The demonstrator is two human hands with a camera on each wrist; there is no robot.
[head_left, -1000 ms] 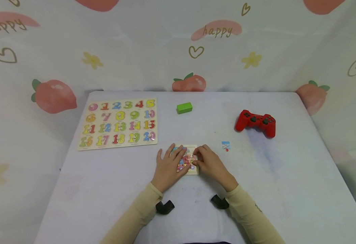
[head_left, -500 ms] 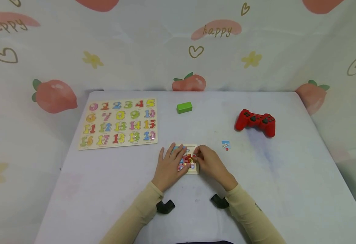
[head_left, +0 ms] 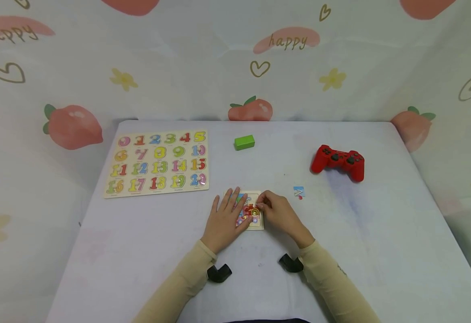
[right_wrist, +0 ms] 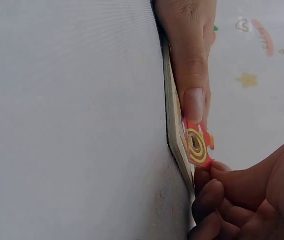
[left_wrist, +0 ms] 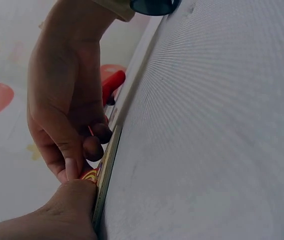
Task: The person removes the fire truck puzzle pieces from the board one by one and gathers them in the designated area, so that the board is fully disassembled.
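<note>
A small wooden jigsaw board (head_left: 261, 224) lies at the middle of the table, partly covered by my hands. My left hand (head_left: 223, 224) rests over its left side with straight fingers, the thumb reaching toward the lower middle. A red puzzle piece with a yellow spiral (right_wrist: 198, 145) stands tilted off the board in the right wrist view. My right hand (head_left: 283, 215) pinches that piece's edge between thumb and forefinger. The left thumb (right_wrist: 194, 102) touches the piece's opposite edge. A loose blue puzzle piece (head_left: 299, 191) lies right of the board.
A wooden number board (head_left: 156, 166) lies at the left. Behind the jigsaw is a green block (head_left: 244, 142); a red game controller (head_left: 338, 162) sits at the right. Black curved objects (head_left: 219, 273) are by both forearms. A printed cloth (head_left: 191, 58) hangs behind the table.
My right fingertips have shifted slightly up along the board's right edge, showing more of the spiral piece. My left fingers have drawn a little closer together.
</note>
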